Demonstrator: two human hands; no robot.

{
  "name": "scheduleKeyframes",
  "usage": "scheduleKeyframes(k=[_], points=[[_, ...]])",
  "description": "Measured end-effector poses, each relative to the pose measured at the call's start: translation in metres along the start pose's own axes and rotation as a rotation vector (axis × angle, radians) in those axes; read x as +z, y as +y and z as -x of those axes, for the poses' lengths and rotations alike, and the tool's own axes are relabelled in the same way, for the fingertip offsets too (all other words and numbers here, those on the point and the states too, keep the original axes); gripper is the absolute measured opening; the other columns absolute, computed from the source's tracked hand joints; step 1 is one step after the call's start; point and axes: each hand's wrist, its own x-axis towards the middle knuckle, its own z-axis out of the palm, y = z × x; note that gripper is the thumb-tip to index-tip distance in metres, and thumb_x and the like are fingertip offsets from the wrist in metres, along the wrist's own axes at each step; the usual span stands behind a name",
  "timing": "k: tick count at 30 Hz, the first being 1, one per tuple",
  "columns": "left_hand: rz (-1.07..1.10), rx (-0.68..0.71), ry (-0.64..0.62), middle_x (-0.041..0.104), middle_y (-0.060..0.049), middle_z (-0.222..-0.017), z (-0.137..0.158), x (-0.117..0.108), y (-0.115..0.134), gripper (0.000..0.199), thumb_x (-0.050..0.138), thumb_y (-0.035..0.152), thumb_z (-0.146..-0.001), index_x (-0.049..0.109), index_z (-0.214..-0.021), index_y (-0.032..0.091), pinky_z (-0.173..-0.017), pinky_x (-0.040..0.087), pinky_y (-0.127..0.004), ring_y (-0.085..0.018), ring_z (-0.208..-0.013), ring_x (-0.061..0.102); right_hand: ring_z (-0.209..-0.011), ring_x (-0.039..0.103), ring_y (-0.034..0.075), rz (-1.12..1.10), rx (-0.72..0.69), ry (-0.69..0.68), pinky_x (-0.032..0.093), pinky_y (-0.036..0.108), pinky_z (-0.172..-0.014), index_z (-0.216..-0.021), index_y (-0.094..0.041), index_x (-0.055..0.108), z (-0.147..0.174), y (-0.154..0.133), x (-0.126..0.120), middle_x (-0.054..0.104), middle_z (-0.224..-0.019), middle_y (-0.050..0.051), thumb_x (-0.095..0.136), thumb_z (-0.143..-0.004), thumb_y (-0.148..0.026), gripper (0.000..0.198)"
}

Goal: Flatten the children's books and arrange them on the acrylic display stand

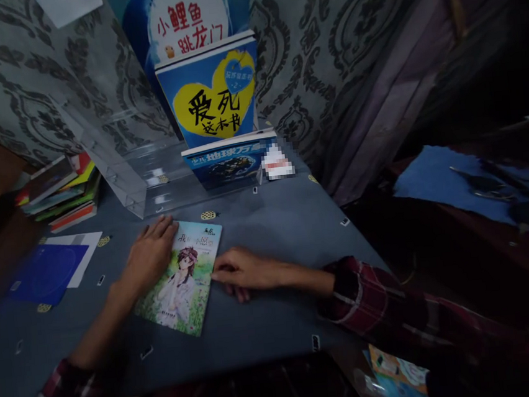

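Note:
A thin paperback book (186,284) with a cartoon figure in a green meadow on its cover lies closed on the dark grey tabletop (267,323). My left hand (151,256) rests along its left side, fingers stretched out and lying on the cover's upper left. At the right edge of the book is my right hand (241,270), its thumb and forefinger closed together on that edge. Behind the book stands a clear plastic rack (164,177), where a blue book with a yellow heart (217,100) and a blue earth book (230,163) stand upright in tiers.
A taller blue book (188,18) stands at the back against the patterned wall covering. On the left are a stack of books (65,189) and a blue booklet (49,272) over white paper. Blue cloth (435,176) lies beyond the table's right edge. A colourful booklet (398,373) shows below.

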Motion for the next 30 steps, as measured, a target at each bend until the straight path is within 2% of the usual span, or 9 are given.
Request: scheduleKeyframes(k=[2, 4, 5, 7, 9, 12, 17, 23, 30], points=[[-0.018, -0.056, -0.025, 0.058, -0.02, -0.143, -0.003, -0.011, 0.023, 0.04, 0.033, 0.029, -0.103, 0.064, -0.123, 0.015, -0.1, 0.051, -0.052, -0.036, -0.126, 0.059, -0.038, 0.053, 0.005, 0.154, -0.022, 0.08, 0.038, 0.017, -0.041, -0.065, -0.018, 0.053, 0.002, -0.005, -0.011, 0.059, -0.053, -0.005, 0.056, -0.097, -0.023, 0.033], [0.019, -0.065, -0.075, 0.066, -0.017, -0.122, -0.005, -0.016, 0.051, 0.037, 0.036, 0.036, -0.104, 0.065, -0.116, 0.016, -0.089, 0.055, -0.046, -0.032, -0.109, 0.065, -0.039, 0.05, 0.006, 0.242, -0.082, 0.302, 0.036, 0.019, -0.044, -0.065, -0.019, 0.054, 0.0, -0.008, -0.025, 0.057, -0.053, -0.006, 0.053, -0.097, -0.02, 0.032], [-0.005, -0.066, -0.084, 0.067, -0.016, -0.113, -0.005, -0.017, 0.065, 0.036, 0.041, 0.041, -0.103, 0.065, -0.109, 0.015, -0.088, 0.055, -0.045, -0.033, -0.106, 0.064, -0.041, 0.051, 0.007, 0.274, -0.125, 0.425, 0.038, 0.02, -0.046, -0.068, -0.018, 0.057, -0.002, -0.008, -0.033, 0.059, -0.054, -0.005, 0.052, -0.097, -0.02, 0.03], [-0.079, -0.082, -0.088, 0.066, -0.016, -0.109, -0.006, -0.015, 0.087, 0.036, 0.052, 0.047, -0.099, 0.063, -0.108, 0.014, -0.087, 0.054, -0.046, -0.035, -0.108, 0.061, -0.052, 0.059, 0.01, 0.319, -0.227, 0.621, 0.044, 0.023, -0.056, -0.081, -0.017, 0.064, -0.01, -0.005, -0.045, 0.066, -0.065, -0.002, 0.051, -0.098, -0.021, 0.022], [-0.15, -0.108, -0.096, 0.065, -0.017, -0.109, -0.007, -0.012, 0.101, 0.034, 0.056, 0.045, -0.097, 0.062, -0.108, 0.013, -0.085, 0.054, -0.047, -0.036, -0.108, 0.059, -0.07, 0.067, 0.014, 0.345, -0.313, 0.724, 0.05, 0.027, -0.069, -0.099, -0.017, 0.067, -0.018, 0.0, -0.052, 0.073, -0.079, 0.001, 0.049, -0.099, -0.019, 0.018], [-0.213, -0.153, -0.113, 0.065, -0.016, -0.106, -0.01, -0.01, 0.109, 0.025, 0.053, 0.038, -0.098, 0.061, -0.105, 0.015, -0.076, 0.054, -0.04, -0.034, -0.103, 0.06, -0.092, 0.072, 0.018, 0.368, -0.379, 0.733, 0.051, 0.034, -0.087, -0.117, -0.019, 0.063, -0.026, 0.007, -0.055, 0.078, -0.095, 0.004, 0.044, -0.102, -0.02, 0.024], [-0.275, -0.17, -0.103, 0.066, -0.015, -0.098, -0.012, -0.008, 0.112, 0.022, 0.045, 0.033, -0.1, 0.061, -0.099, 0.017, -0.058, 0.047, -0.032, -0.032, -0.095, 0.063, -0.101, 0.073, 0.019, 0.367, -0.426, 0.691, 0.048, 0.039, -0.098, -0.126, -0.019, 0.058, -0.025, 0.011, -0.055, 0.08, -0.1, 0.005, 0.04, -0.107, -0.024, 0.028], [-0.244, -0.171, -0.029, 0.068, -0.012, -0.09, -0.01, -0.004, 0.111, 0.026, 0.04, 0.03, -0.101, 0.061, -0.091, 0.019, -0.057, 0.043, -0.031, -0.03, -0.091, 0.065, -0.106, 0.072, 0.02, 0.355, -0.477, 0.702, 0.048, 0.041, -0.101, -0.129, -0.02, 0.057, -0.022, 0.011, -0.054, 0.08, -0.102, 0.005, 0.038, -0.107, -0.028, 0.03], [-0.189, -0.181, -0.08, 0.068, -0.014, -0.091, -0.011, -0.008, 0.111, 0.03, 0.038, 0.028, -0.101, 0.063, -0.09, 0.017, -0.06, 0.043, -0.033, -0.032, -0.094, 0.065, -0.106, 0.071, 0.02, 0.358, -0.498, 0.724, 0.048, 0.041, -0.101, -0.129, -0.019, 0.056, -0.021, 0.01, -0.053, 0.079, -0.103, 0.005, 0.036, -0.109, -0.033, 0.032]])
